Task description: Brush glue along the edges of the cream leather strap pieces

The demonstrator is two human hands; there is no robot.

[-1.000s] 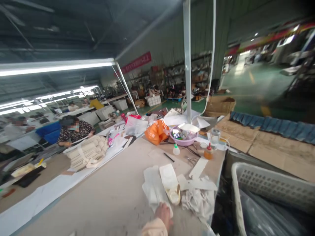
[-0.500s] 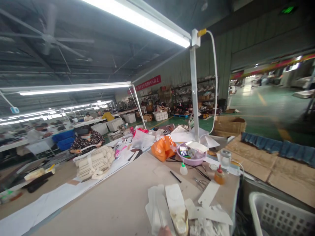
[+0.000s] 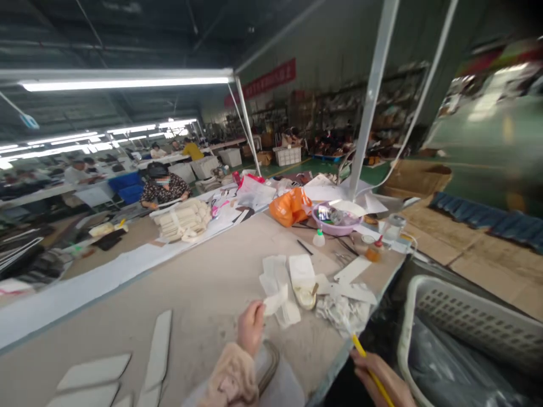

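My left hand (image 3: 251,328), in a fluffy beige sleeve, pinches the end of a thin white strip (image 3: 275,301) above a loose stack of white pieces (image 3: 274,271). My right hand (image 3: 382,377) grips a thin yellow stick (image 3: 368,362) at the table's right edge. Its pale tip is blurred against crumpled white scraps (image 3: 341,311). Between the stack and scraps lies a long white tray (image 3: 302,271) with a yellowish, stained near end and a small brown piece on it. Several flat off-white panels (image 3: 95,370) lie at the lower left.
A white plastic basket (image 3: 409,339) stands at the right, close to my right hand. Farther back are an orange bag (image 3: 291,208), a purple basin (image 3: 337,227), a green-capped bottle (image 3: 319,238) and a metal post (image 3: 371,102). A co-worker (image 3: 163,189) sits across the table.
My view has tilted down and shows more of the near table. The left hand now shows fully, with a white strip lifted. My right hand has come into view with the yellow stick.
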